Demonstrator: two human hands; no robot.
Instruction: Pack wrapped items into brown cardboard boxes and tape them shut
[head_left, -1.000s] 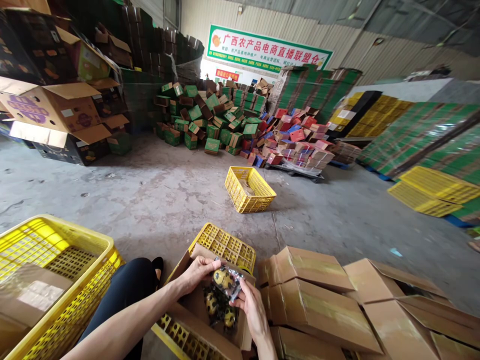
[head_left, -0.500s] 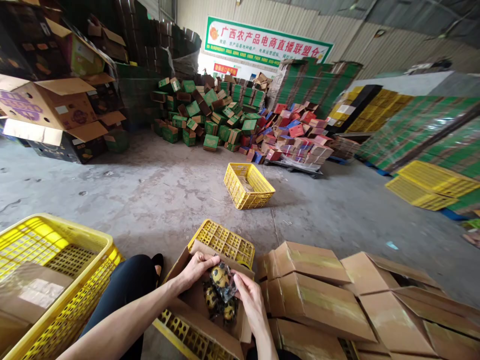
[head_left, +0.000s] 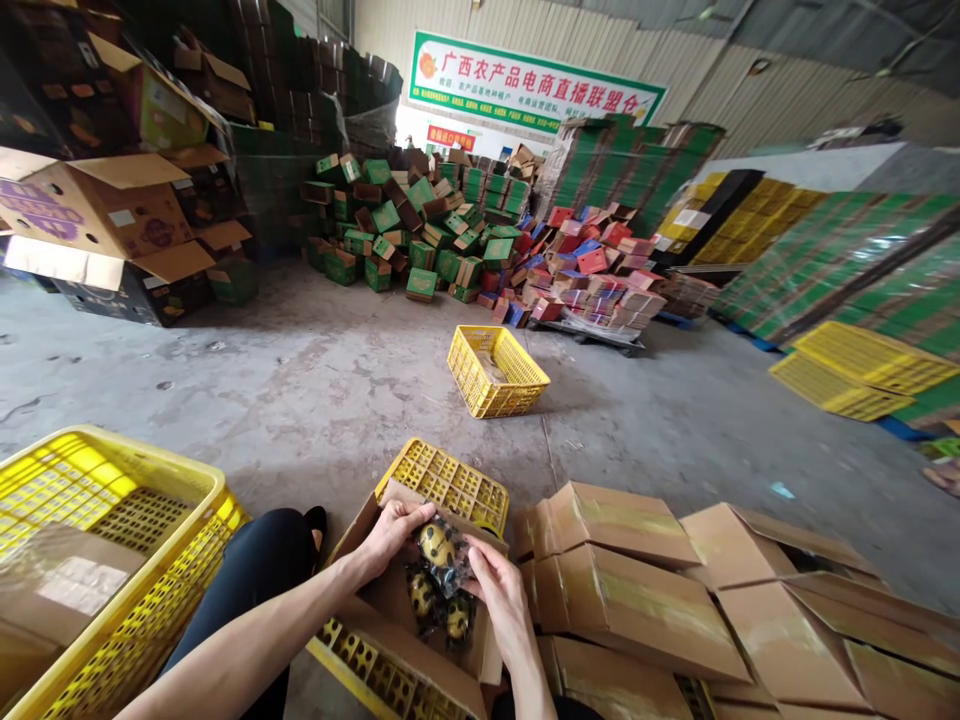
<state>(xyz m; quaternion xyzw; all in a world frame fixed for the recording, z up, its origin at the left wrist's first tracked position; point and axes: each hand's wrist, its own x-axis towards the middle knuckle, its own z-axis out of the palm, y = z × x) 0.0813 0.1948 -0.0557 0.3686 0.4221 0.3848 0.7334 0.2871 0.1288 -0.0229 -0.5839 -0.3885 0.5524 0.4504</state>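
Observation:
Between my two hands is a plastic-wrapped yellow fruit with black spots [head_left: 438, 546]; its exact kind I cannot make out. My left hand [head_left: 395, 535] pinches the wrapper at its upper left. On the right side, the fingers of my right hand [head_left: 493, 585] are closed on the wrapper's edge. Just below lie similar wrapped pieces [head_left: 421, 594] inside an open cardboard box [head_left: 375, 615]. That box rests on a yellow crate [head_left: 450, 487] whose perforated surface shows around it.
Closed cardboard boxes [head_left: 630, 610] are stacked on my right. At my left stands a large yellow basket [head_left: 217, 500] holding a taped carton [head_left: 67, 580]. Another yellow basket [head_left: 499, 385] sits ahead on the concrete floor. Heaps of green boxes [head_left: 420, 240] and red boxes [head_left: 592, 260] lie farther back.
The wrapped fruit has shifted slightly to the left and upward, with both hands staying on its wrapper. The view has tilted a little downward.

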